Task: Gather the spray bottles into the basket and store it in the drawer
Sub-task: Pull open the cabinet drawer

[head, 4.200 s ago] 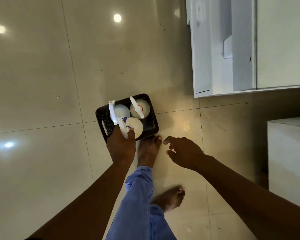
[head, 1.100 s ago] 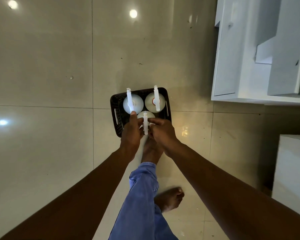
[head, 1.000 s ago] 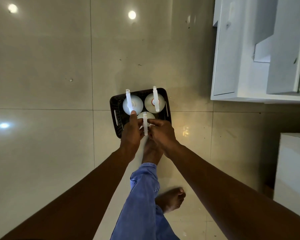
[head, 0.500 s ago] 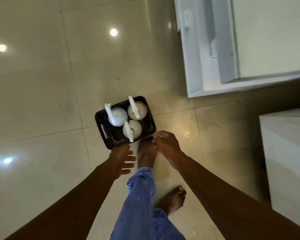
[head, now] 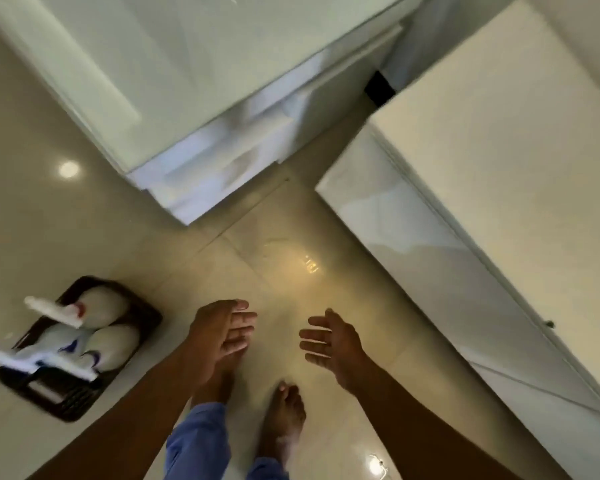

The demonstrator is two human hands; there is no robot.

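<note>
A dark plastic basket stands on the tiled floor at the lower left. Three white spray bottles stand inside it, their white trigger heads pointing left. My left hand hovers to the right of the basket, empty, fingers spread, apart from it. My right hand is further right, palm up, fingers apart, holding nothing. A white cabinet with stacked drawer fronts stands ahead, above the hands.
A long white cabinet with a small knob runs along the right side. My bare feet and blue trouser legs are below the hands. Glossy beige floor tiles lie between the two cabinets.
Both hands have left the basket and bottles. The view has swung right, so the basket now lies at the lower left and the drawer cabinet fills the top.
</note>
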